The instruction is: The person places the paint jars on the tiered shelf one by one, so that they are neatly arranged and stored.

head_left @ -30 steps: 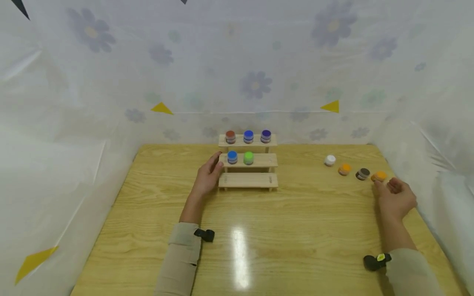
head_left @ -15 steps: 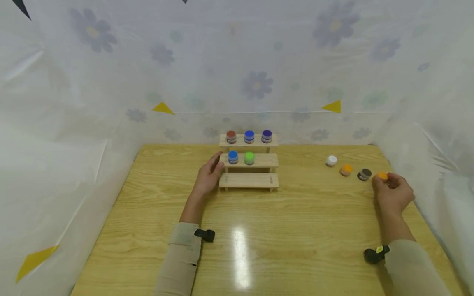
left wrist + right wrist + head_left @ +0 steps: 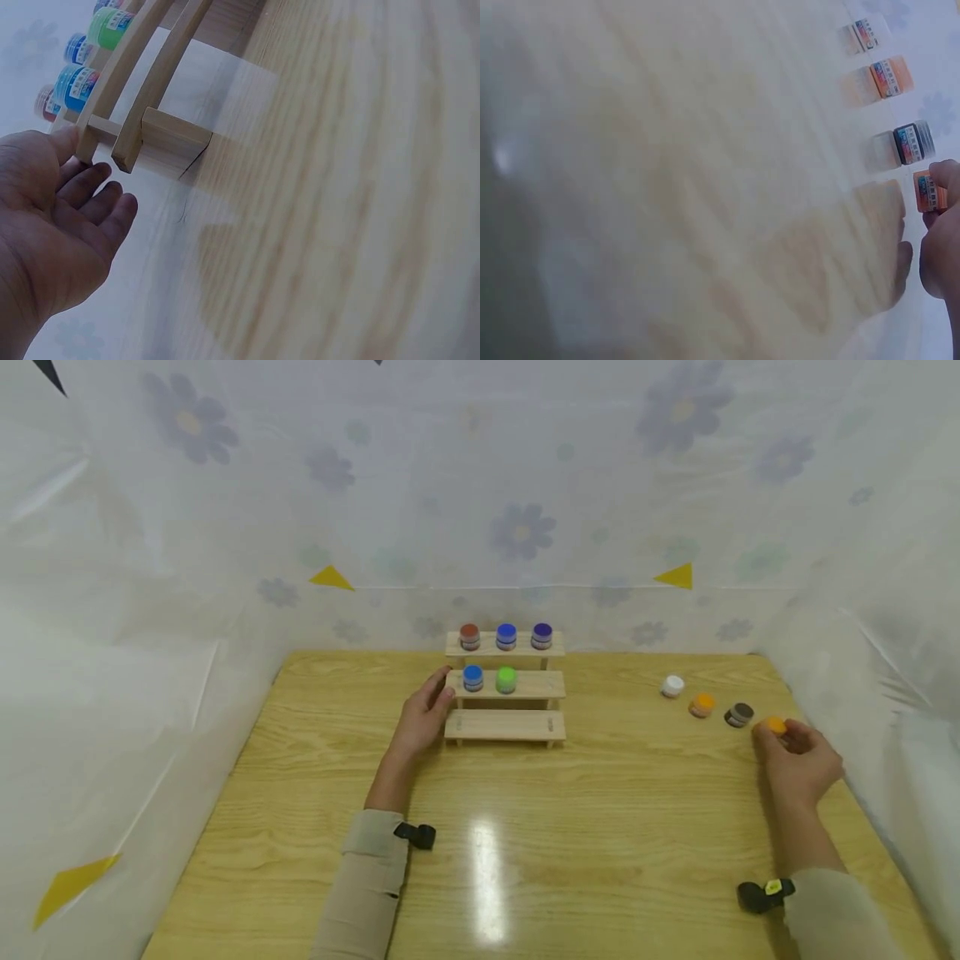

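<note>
In the head view, my right hand pinches an orange paint jar between thumb and fingers at the table's right side. The right wrist view shows the labelled side of this orange jar. My left hand holds the left end of a three-tier wooden display rack, thumb at the middle shelf's end, as the left wrist view shows. On the top shelf stand a brown-red jar, a blue jar and a purple jar. A lighter blue jar and a green jar occupy the middle shelf.
Left of the right hand, a white jar, another orange jar and a black jar form a slanting row on the wooden table. Behind the table hangs a flowered white sheet, with plastic sheeting at both sides.
My right hand's fingers have closed around the rightmost orange jar and drawn it slightly toward me. The left hand stays at the rack, and the other jars keep their places.
</note>
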### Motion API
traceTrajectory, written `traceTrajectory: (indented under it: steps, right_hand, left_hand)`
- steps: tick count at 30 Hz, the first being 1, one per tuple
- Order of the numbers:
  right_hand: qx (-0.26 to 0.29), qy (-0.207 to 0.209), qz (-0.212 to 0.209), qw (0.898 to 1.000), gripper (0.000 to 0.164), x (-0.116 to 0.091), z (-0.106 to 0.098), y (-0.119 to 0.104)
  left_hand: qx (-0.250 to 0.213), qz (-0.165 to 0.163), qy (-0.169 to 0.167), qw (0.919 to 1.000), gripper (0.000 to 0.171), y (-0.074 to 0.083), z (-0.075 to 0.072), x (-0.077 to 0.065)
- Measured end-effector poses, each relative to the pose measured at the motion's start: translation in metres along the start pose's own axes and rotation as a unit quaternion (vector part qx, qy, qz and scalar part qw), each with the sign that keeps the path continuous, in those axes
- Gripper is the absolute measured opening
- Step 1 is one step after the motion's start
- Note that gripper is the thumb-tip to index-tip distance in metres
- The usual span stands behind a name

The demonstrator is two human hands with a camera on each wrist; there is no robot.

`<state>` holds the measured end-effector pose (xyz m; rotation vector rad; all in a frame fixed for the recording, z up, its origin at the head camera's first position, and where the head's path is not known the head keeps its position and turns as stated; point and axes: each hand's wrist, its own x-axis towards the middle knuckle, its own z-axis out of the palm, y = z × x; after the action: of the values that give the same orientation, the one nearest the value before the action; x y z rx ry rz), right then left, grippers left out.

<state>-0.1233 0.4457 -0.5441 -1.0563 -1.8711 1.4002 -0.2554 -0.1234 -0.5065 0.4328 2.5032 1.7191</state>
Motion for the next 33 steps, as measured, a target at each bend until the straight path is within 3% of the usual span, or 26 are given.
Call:
traceTrajectory:
  steps: [5, 13, 15, 20, 26, 33]
  right_hand:
    - [0.007, -0.006, -0.017, 1.000, 0.046, -0.013, 0.000, -0.005]
    - [0.029, -0.048, 0.020, 0.998, 0.049, -0.037, 0.001, -0.015]
    - [0.027, -0.057, 0.011, 0.998, 0.050, -0.044, 0.002, -0.017]
    - [0.002, -0.074, -0.066, 0.995, 0.047, -0.063, 0.009, -0.024]
    - [-0.009, -0.111, -0.147, 0.983, 0.044, -0.082, 0.025, -0.034]
    - [-0.025, -0.151, -0.188, 0.970, 0.045, -0.102, 0.048, -0.052]
  left_hand:
    - [0.002, -0.006, 0.000, 1.0000, 0.056, -0.002, -0.001, 0.001]
    - [0.004, -0.006, -0.002, 1.0000, 0.056, -0.003, -0.001, 0.000]
    - [0.004, -0.002, -0.001, 1.0000, 0.056, -0.003, -0.001, 0.000]
    - [0.005, 0.003, -0.001, 1.0000, 0.056, -0.002, -0.002, 0.001]
    - [-0.005, 0.000, -0.005, 1.0000, 0.056, 0.000, -0.001, 0.001]
    - [-0.010, -0.008, -0.006, 0.9999, 0.055, 0.002, 0.001, -0.001]
